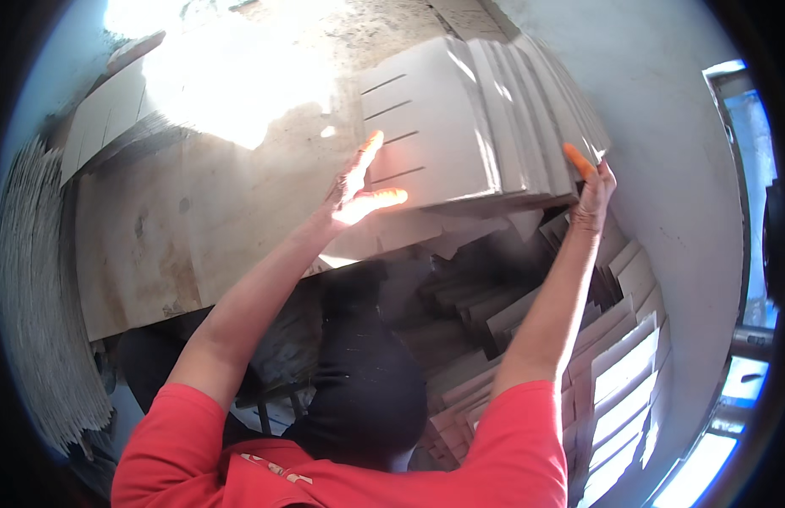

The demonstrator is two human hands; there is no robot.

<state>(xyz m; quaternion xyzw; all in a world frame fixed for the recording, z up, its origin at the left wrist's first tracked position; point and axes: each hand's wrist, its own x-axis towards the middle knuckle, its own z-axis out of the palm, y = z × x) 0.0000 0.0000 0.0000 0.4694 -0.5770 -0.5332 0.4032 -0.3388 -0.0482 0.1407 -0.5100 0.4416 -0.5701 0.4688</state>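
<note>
- Pale wall [655, 161] stands beyond the right end of the wooden table [232, 203], and sunlight glares over the table's far side.
- Overlapping cardboard sheets [435, 127] lie fanned in a row on the table's right part, close to its near edge; dark slots run in from the top sheet's left side.
- Sideways is the row's spread; each sheet's long side appears to run from near edge toward far edge.
- At the row's left side, by the slots, is the left hand [350, 196], thumb and fingers spread apart; contact cannot be told.
- At the row's near right corner, the right hand [594, 193] has its fingers bent about the outer edge; whether it is clamped there cannot be told.
- Between the hands lies the row: rightward from the left, leftward from the right, neither plainly nearer.
</note>
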